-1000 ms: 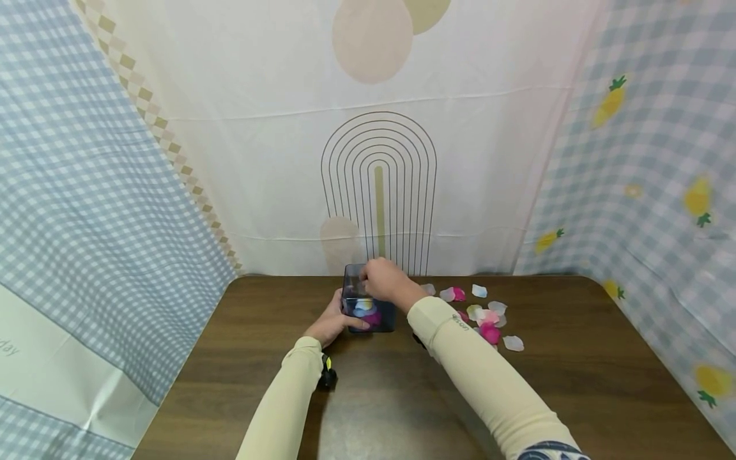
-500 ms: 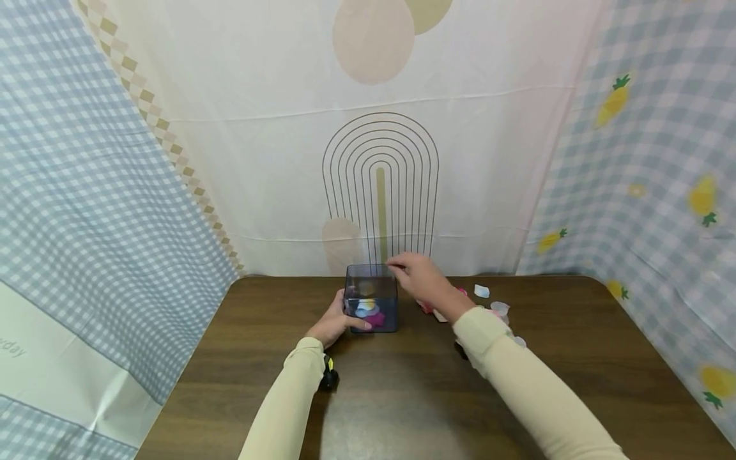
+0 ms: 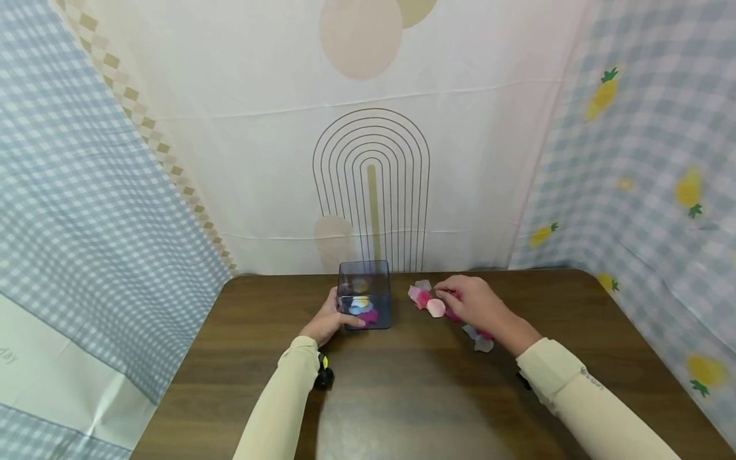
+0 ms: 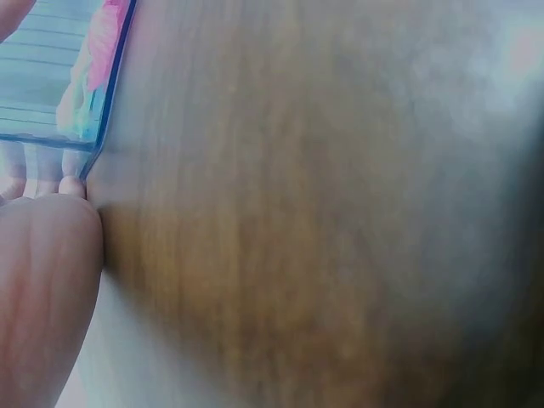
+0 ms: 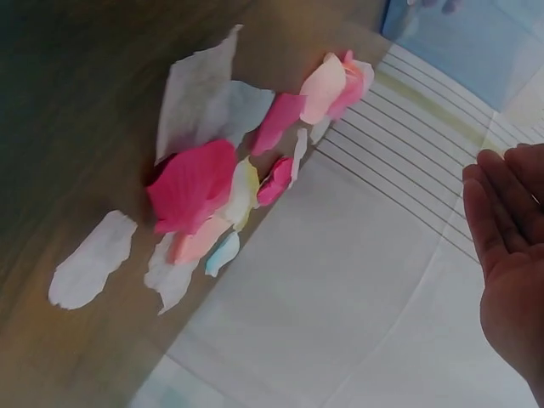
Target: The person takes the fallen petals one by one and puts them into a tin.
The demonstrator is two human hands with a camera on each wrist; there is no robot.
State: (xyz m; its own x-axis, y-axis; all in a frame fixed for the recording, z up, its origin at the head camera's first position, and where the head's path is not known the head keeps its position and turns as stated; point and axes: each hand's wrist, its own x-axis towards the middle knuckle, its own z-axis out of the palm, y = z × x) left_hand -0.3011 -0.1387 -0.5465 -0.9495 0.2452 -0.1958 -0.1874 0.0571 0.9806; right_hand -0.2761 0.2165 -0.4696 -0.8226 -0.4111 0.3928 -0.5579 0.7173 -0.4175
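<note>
With the left hand (image 3: pixel 328 319), grasps a box (image 3: pixel 382 314), lower centre; with the right hand (image 3: pixel 474 306), of unclear grip, hovers by petals (image 3: pixel 436 308), centre right.

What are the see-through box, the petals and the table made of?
The box looks like clear, bluish, glossy plastic, since petals show through its wall; glass is possible. The petals look like thin, matte fabric or paper, with curled edges. The table looks like wood or wood-look laminate: brown grain, slight shine.

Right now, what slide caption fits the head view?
Left hand grips a transparent box holding petals; right hand is near loose petals on the table.
</note>
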